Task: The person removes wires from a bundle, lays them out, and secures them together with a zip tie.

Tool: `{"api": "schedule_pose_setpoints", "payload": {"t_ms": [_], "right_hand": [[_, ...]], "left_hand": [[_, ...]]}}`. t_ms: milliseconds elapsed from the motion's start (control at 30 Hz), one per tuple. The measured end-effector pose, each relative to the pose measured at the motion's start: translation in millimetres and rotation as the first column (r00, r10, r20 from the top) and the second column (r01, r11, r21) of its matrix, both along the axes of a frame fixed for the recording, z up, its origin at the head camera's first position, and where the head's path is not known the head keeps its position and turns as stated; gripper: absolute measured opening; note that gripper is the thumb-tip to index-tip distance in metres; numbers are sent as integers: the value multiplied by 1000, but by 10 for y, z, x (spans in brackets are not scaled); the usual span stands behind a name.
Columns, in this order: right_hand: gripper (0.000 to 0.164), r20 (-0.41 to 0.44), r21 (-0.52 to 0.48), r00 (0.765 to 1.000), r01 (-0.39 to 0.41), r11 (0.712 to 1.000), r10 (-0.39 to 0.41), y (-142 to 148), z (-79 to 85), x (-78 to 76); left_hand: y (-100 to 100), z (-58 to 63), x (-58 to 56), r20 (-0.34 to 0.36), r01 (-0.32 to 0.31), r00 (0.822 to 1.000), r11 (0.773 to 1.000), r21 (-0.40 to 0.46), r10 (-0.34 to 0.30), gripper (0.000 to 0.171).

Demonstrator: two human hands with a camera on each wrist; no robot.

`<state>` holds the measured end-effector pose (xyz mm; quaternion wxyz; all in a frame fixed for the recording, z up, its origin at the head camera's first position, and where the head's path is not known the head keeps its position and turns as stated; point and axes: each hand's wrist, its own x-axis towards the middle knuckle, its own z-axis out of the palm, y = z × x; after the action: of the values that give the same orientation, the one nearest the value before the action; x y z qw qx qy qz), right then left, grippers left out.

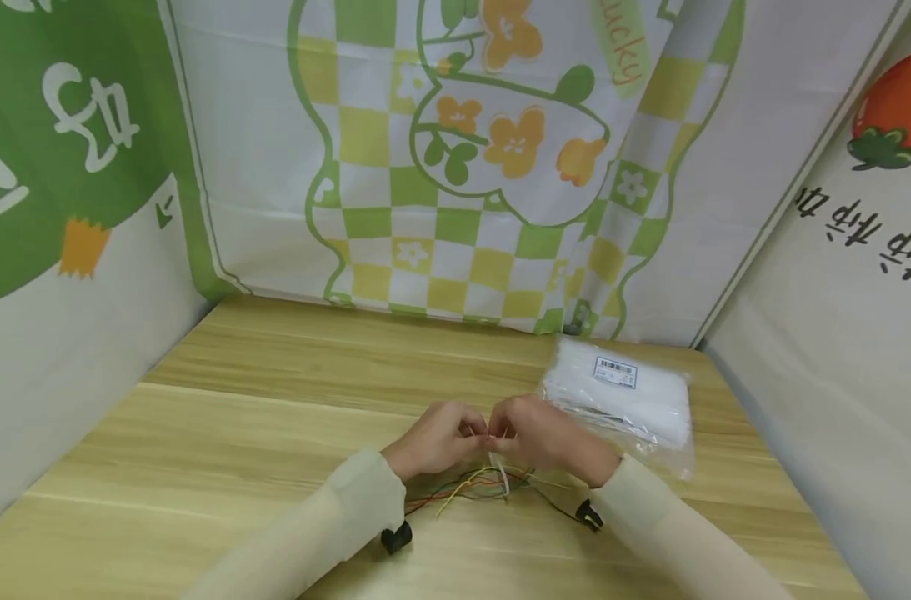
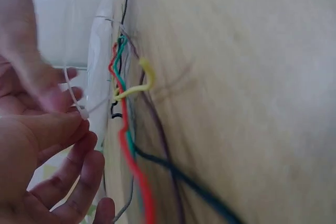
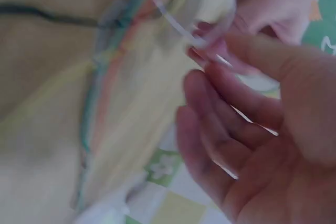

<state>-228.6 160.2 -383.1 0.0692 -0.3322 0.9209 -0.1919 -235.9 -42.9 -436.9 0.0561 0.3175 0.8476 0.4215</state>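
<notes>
Above a loose bunch of thin coloured wires (image 1: 470, 482), my two hands meet fingertip to fingertip. A white cable tie (image 1: 502, 473) runs as a loop from the fingers down around the wires. My left hand (image 1: 438, 437) pinches the tie at its small head between thumb and forefinger; the other fingers are loosely bent. Thumb and forefinger of my right hand (image 1: 541, 435) pinch the tie close beside it, blurred in the right wrist view. Red, green, yellow, black and purple wires (image 2: 126, 129) pass below the hands in the left wrist view.
A clear plastic bag (image 1: 620, 396) with white contents and a barcode label lies behind the right hand. Small black pieces (image 1: 397, 537) show beside both sleeves. Printed cloth walls (image 1: 260, 167) enclose the wooden table (image 1: 200, 450) at the back and sides.
</notes>
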Motion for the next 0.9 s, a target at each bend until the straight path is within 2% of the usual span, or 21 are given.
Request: {"api": "schedule_pose_setpoints", "payload": {"t_ms": [167, 267, 467, 633, 767, 900], "right_hand": [[9, -34, -61, 999, 2, 998, -4, 18, -116, -3], [7, -21, -118, 999, 35, 992, -38, 8, -140, -19], [8, -26, -214, 995, 87, 973, -95, -8, -213, -25], [8, -59, -316, 986, 132, 939, -159, -20, -260, -8], [11, -102, -386, 976, 139, 912, -192, -20, -282, -24], [13, -109, -425, 981, 102, 900, -162, 4, -287, -51]], "left_hand": [[1, 44, -30, -23, -9, 1000, 1000, -4, 9, 17], [-8, 86, -31, 0, -33, 999, 999, 0, 33, 18], [-19, 185, 21, 108, -60, 992, 998, 3, 59, 20], [-3, 231, 68, 183, -109, 978, 994, 19, 103, 16], [22, 245, 79, 186, -170, 970, 984, 55, 157, 15], [25, 242, 79, 159, -192, 971, 978, 81, 177, 12]]}}
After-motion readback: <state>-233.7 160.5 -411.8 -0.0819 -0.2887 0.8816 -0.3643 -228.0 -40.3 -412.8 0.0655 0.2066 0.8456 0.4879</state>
